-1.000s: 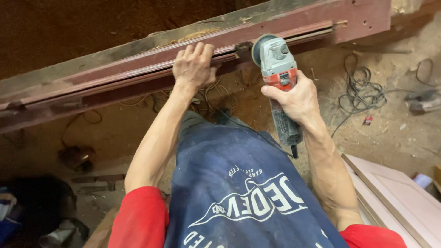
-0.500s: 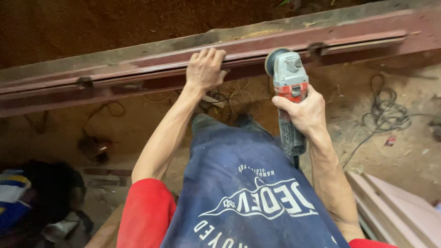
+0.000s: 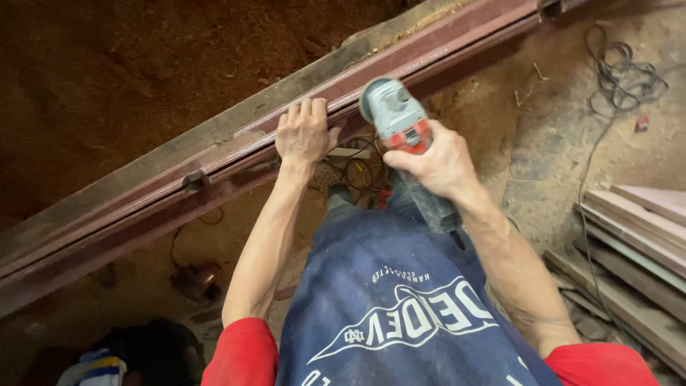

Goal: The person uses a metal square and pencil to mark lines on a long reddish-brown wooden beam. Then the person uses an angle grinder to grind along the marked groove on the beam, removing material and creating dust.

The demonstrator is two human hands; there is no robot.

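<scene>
Nearby, stacked boards (image 3: pixel 636 243) — cable (image 3: pixel 614 78) crosses floor.

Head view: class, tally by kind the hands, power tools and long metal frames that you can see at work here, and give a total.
Hands: 2, left hand and right hand
Grinder: 1
Frame: 1
Total: 4

A coil of black cable (image 3: pixel 620 71) lies on the sawdust-strewn floor (image 3: pixel 529 136) at the far right. Stacked wooden boards (image 3: pixel 629 243) rest at the right edge. Tangled wires (image 3: pixel 357 168) lie in the middle, near a perforated metal piece (image 3: pixel 329 174). At the near left sits a dark bundle (image 3: pixel 153 350).
</scene>
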